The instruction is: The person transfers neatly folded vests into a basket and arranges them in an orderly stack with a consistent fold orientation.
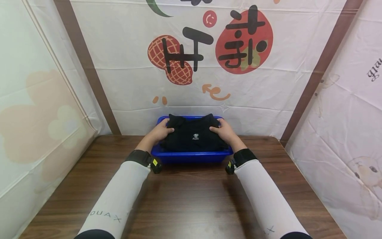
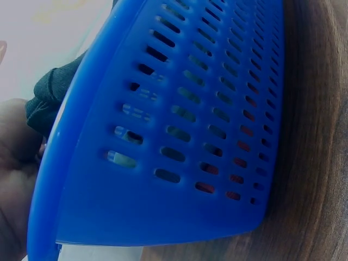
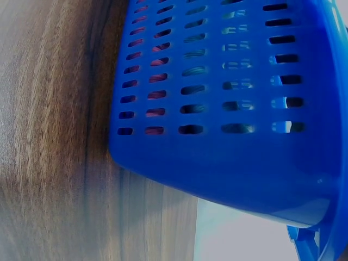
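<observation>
A black folded garment (image 1: pixel 191 134), probably a shirt, with a small white print, lies over the top of a blue slotted plastic basket (image 1: pixel 191 157). My left hand (image 1: pixel 161 131) grips its left side, the thumb on top of the cloth. At the opposite side my right hand (image 1: pixel 225 131) holds it in the same way, thumb on the fabric and fingers hidden below. In the left wrist view, a dark fold of the cloth (image 2: pixel 54 92) shows beside the hand (image 2: pixel 16 168) behind the basket rim. The right wrist view has only the basket (image 3: pixel 217 147), no hand.
Through the slots, reddish and grey-green material shows inside the basket. It stands on a brown wooden table (image 1: pixel 191 199), near the back edge. A white printed curtain (image 1: pixel 131 89) hangs close behind, with more sheeting at the left and right.
</observation>
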A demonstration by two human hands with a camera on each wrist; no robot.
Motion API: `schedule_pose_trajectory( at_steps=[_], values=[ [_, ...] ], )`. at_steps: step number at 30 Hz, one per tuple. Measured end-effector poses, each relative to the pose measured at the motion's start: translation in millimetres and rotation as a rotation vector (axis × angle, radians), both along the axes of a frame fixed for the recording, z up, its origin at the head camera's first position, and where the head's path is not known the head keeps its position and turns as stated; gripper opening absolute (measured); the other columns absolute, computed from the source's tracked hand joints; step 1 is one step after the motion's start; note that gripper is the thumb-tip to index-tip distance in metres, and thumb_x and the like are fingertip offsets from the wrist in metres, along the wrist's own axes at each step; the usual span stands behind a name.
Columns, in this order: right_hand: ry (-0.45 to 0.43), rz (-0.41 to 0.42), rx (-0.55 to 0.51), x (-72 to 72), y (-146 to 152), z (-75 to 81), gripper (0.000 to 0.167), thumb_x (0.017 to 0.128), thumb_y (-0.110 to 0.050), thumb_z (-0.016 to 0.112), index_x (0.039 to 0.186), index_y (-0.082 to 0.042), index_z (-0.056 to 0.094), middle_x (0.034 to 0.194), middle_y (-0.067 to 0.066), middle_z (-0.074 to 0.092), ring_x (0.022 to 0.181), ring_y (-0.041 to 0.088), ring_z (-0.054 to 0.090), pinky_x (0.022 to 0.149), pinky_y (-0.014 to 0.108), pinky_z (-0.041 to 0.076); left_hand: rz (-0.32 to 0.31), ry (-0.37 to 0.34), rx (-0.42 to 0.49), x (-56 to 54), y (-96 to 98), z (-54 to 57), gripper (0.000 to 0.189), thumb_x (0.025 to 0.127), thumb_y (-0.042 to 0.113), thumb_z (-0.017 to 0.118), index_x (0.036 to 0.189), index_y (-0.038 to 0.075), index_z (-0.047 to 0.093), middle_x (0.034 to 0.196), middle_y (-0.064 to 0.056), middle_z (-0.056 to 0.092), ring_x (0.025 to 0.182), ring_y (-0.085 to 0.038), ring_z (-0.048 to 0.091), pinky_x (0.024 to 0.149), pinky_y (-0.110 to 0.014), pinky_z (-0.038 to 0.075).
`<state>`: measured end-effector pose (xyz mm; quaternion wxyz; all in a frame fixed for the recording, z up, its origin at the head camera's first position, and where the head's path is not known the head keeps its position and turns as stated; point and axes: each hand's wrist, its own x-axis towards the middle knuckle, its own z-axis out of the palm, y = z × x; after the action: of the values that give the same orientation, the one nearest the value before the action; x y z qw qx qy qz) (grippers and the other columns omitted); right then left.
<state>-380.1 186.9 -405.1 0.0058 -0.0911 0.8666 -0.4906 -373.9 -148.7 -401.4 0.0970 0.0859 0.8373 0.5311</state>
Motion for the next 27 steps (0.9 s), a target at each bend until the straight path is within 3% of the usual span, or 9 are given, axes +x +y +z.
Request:
schedule_pose_trajectory(
  at_steps=[4,7,11,14,17,27],
  values=[
    [-0.006,-0.010,0.034,1.3,-1.5,-0.2,0.064,0.098,-0.034,0.070,0.150,-0.009,0.043,0.147,0.017,0.052,0.131,0.035,0.052,0.108,0.052,0.044,0.000,-0.005,-0.032,1.1,0.2,0.4,0.071,0.108,0.019,0.051,0.165,0.012,0.009,0.169,-0.020,0.015,0.150,-0.040,0.028,0.107,-0.059,0.044],
    [0.004,-0.015,0.077,2.0,-2.7,0.0,0.066,0.098,-0.034,0.070,0.152,-0.009,0.042,0.148,0.018,0.051,0.133,0.036,0.051,0.109,0.053,0.043,0.007,0.002,-0.057,2.2,0.4,1.0,0.072,0.108,0.020,0.052,0.165,0.013,0.009,0.167,-0.022,0.018,0.145,-0.041,0.035,0.092,-0.057,0.053],
    [0.035,-0.021,0.134,2.5,-4.9,0.5,0.063,0.097,-0.034,0.071,0.148,-0.008,0.045,0.140,0.019,0.057,0.125,0.035,0.057,0.105,0.051,0.046,0.012,0.022,-0.078,3.3,1.1,1.6,0.071,0.108,0.020,0.052,0.165,0.013,0.011,0.164,-0.025,0.025,0.123,-0.040,0.051,0.065,-0.043,0.055],
    [0.047,-0.024,0.146,3.2,-6.7,0.3,0.059,0.097,-0.033,0.072,0.144,-0.009,0.048,0.131,0.017,0.061,0.115,0.033,0.061,0.099,0.049,0.049,0.013,0.040,-0.098,3.9,1.6,1.3,0.070,0.108,0.020,0.052,0.165,0.013,0.012,0.162,-0.025,0.029,0.103,-0.036,0.057,0.055,-0.037,0.050],
    [0.052,-0.028,0.142,3.8,-8.0,-0.5,0.057,0.097,-0.032,0.072,0.143,-0.010,0.049,0.128,0.017,0.063,0.111,0.032,0.062,0.097,0.048,0.051,0.019,0.052,-0.112,4.2,1.7,0.5,0.069,0.108,0.020,0.052,0.164,0.013,0.013,0.161,-0.025,0.032,0.087,-0.032,0.057,0.052,-0.035,0.049],
    [0.080,-0.041,0.191,4.6,-9.4,-1.8,0.055,0.095,-0.031,0.073,0.140,-0.010,0.051,0.122,0.015,0.065,0.107,0.030,0.064,0.093,0.046,0.052,0.016,0.072,-0.147,4.1,4.4,-0.9,0.067,0.108,0.019,0.051,0.163,0.011,0.015,0.156,-0.025,0.039,0.065,-0.022,0.052,0.051,-0.036,0.052]
  ],
)
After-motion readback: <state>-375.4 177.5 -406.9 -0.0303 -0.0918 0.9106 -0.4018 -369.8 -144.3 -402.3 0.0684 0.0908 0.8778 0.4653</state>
